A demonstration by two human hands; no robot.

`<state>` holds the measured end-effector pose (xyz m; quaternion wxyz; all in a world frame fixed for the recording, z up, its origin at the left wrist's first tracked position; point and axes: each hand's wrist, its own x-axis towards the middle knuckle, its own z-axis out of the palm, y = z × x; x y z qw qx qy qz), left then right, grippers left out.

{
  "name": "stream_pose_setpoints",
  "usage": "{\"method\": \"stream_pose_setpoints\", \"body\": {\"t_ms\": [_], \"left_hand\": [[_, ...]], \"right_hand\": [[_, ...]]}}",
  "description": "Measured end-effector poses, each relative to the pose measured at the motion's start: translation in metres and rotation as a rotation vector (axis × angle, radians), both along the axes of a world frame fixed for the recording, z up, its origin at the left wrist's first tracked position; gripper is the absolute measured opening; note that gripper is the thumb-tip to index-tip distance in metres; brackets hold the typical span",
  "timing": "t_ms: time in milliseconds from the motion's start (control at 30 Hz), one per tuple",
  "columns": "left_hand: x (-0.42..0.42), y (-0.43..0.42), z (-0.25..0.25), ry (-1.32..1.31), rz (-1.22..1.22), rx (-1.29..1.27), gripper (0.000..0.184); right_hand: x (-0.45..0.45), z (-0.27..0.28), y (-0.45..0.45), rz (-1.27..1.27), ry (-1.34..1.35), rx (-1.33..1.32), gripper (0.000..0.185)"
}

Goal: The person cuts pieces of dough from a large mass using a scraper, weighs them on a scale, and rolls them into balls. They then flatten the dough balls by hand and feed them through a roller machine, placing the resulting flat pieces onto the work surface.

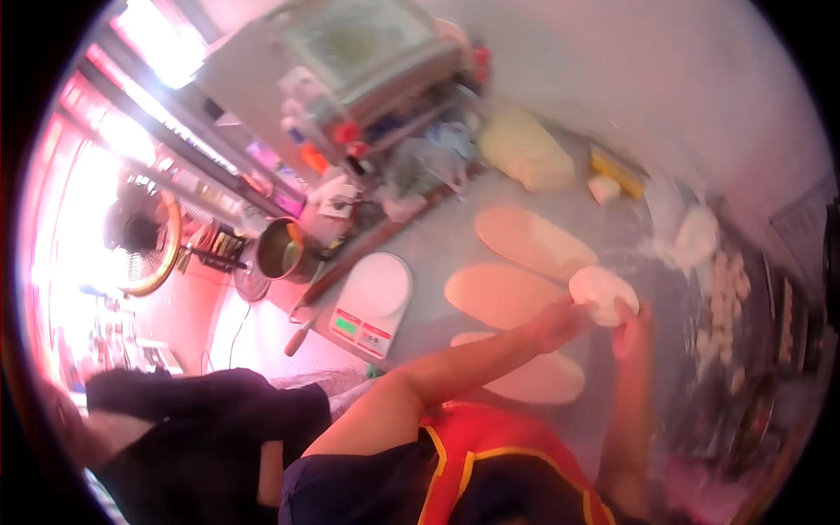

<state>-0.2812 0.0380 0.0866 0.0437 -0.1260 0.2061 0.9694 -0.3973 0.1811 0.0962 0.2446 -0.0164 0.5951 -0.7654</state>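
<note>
A round, flat piece of dough point(604, 293) is held up off the table between my two hands. My left hand point(562, 324) closes on its left edge. On its near right edge, my right hand point(632, 331) has its fingers pinched, somewhat blurred. Beneath and to the left lie long oval dough sheets: a far one point(534, 238), a middle one point(499, 294) and a near one point(538, 374), partly covered by my left forearm. Several small dough pieces point(724, 302) sit in rows at the right, by a larger white lump point(696, 236).
A digital scale point(374, 302) stands at the table's left. Behind are a big pale yellow mass point(527, 150) and a yellow object point(616, 171). A metal pot point(282, 249) and fan point(144, 236) are farther left. Another person in black point(201, 446) is at my left.
</note>
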Motion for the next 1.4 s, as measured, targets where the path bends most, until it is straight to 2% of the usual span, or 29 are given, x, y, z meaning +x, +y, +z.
{"method": "stream_pose_setpoints", "body": {"t_ms": [33, 67, 133, 167, 200, 233, 267, 300, 400, 467, 533, 633, 733, 867, 967, 1067, 1167, 1200, 1300, 1367, 1400], "left_hand": [[0.003, -0.019, 0.007, -0.073, 0.014, -0.051, 0.046], [-0.002, -0.043, -0.011, 0.048, 0.086, -0.073, 0.045], [0.001, -0.113, 0.027, 0.094, 0.153, -0.207, 0.046], [0.003, -0.155, 0.037, 0.068, 0.189, -0.427, 0.053], [0.005, -0.185, 0.070, 0.367, 0.277, -0.351, 0.055], [0.020, -0.214, 0.129, 0.463, 0.250, -0.445, 0.049], [0.023, -0.247, 0.153, 0.367, 0.320, -0.427, 0.043], [0.033, -0.271, 0.188, 0.231, 0.455, -0.572, 0.043], [0.023, -0.385, 0.233, 0.136, 0.643, -0.757, 0.034], [0.017, -0.472, 0.249, -0.163, 0.726, -1.181, 0.033], [0.033, -0.495, 0.272, -0.709, 0.770, -2.110, 0.034], [0.036, -0.551, 0.247, -0.839, 0.360, -2.523, 0.031], [0.029, -0.530, 0.225, -0.827, 0.592, -2.755, 0.027], [0.036, -0.482, 0.223, -0.559, 0.274, -2.783, 0.028], [0.048, -0.474, 0.236, -0.546, 0.110, -2.740, 0.030], [0.055, -0.478, 0.233, -0.447, 0.181, -2.709, 0.032], [0.057, -0.471, 0.228, -0.483, 0.421, -2.678, 0.031], [0.057, -0.474, 0.219, -0.359, 0.671, -2.698, 0.029], [0.049, -0.497, 0.205, -0.268, 0.541, -2.812, 0.026], [0.035, -0.508, 0.200, -0.505, 0.149, -2.722, 0.025], [0.043, -0.491, 0.207, -0.521, 0.297, -2.827, 0.023]], "right_hand": [[0.008, 0.014, -0.028, 0.008, -0.006, -0.031, 0.036], [0.014, 0.029, -0.055, 0.044, -0.002, -0.044, 0.033], [0.035, 0.083, -0.122, 0.092, 0.000, -0.064, 0.027], [0.035, 0.091, -0.151, 0.193, 0.031, -0.232, 0.028], [0.035, 0.100, -0.178, 0.292, 0.061, -0.399, 0.030], [0.040, 0.112, -0.204, 0.332, 0.149, -0.373, 0.036], [0.051, 0.133, -0.227, 0.358, 0.181, -0.388, 0.041], [0.061, 0.142, -0.239, 0.393, 0.190, -0.389, 0.042], [0.072, 0.153, -0.261, 0.492, 0.289, -0.313, 0.044], [0.079, 0.133, -0.258, 0.546, 0.426, -0.153, 0.046], [0.076, 0.101, -0.252, 0.463, 0.319, -0.087, 0.045], [0.073, 0.085, -0.229, 0.378, 0.180, 0.024, 0.045], [0.066, 0.073, -0.218, 0.365, 0.157, 0.085, 0.046], [0.068, 0.071, -0.229, 0.396, 0.136, 0.113, 0.043], [0.075, 0.071, -0.257, 0.458, 0.157, 0.103, 0.039], [0.074, 0.067, -0.292, 0.580, 0.172, 0.009, 0.035], [0.066, 0.076, -0.337, 0.599, 0.138, -0.108, 0.034], [0.061, 0.077, -0.355, 0.602, 0.084, -0.131, 0.033], [0.042, 0.074, -0.403, 0.598, -0.078, -0.214, 0.031], [0.031, 0.072, -0.437, 0.596, -0.208, -0.295, 0.032], [0.010, 0.054, -0.454, 0.643, -0.344, -0.402, 0.032]]}}
